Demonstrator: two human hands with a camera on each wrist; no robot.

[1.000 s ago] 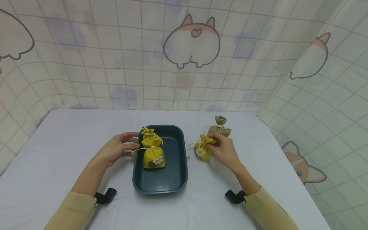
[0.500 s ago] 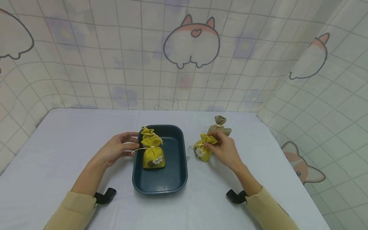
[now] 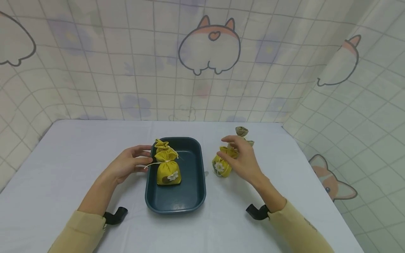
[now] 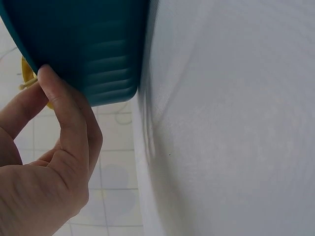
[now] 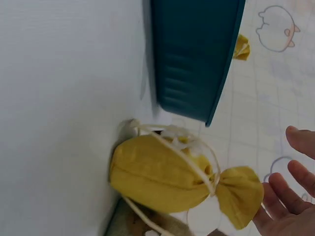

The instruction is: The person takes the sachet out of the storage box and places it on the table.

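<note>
In the head view my left hand (image 3: 131, 163) rests its loosely bent fingers against the left side of a dark teal tray (image 3: 193, 186). The left wrist view shows those fingertips (image 4: 47, 78) right at the tray's rim. Inside the tray stands a yellow drawstring pouch (image 3: 168, 170) with a white flower, another yellow pouch (image 3: 162, 144) behind it. My right hand (image 3: 243, 158) hovers with spread fingers over a third yellow pouch (image 3: 218, 165), which stands on the table. In the right wrist view, that pouch's gathered top (image 5: 241, 196) lies beside the fingers, which hold nothing.
A tan drawstring pouch (image 3: 242, 131) stands behind the right hand, partly hidden by it. A white cloth (image 3: 95, 140) covers the table. Grid-patterned curtains with cartoon animals (image 3: 209, 49) hang behind and at the sides.
My right hand has let go of the yellow pouch's gathered top and spread its fingers, lifting slightly. The pouch stays on the table. My left hand has stayed at the tray.
</note>
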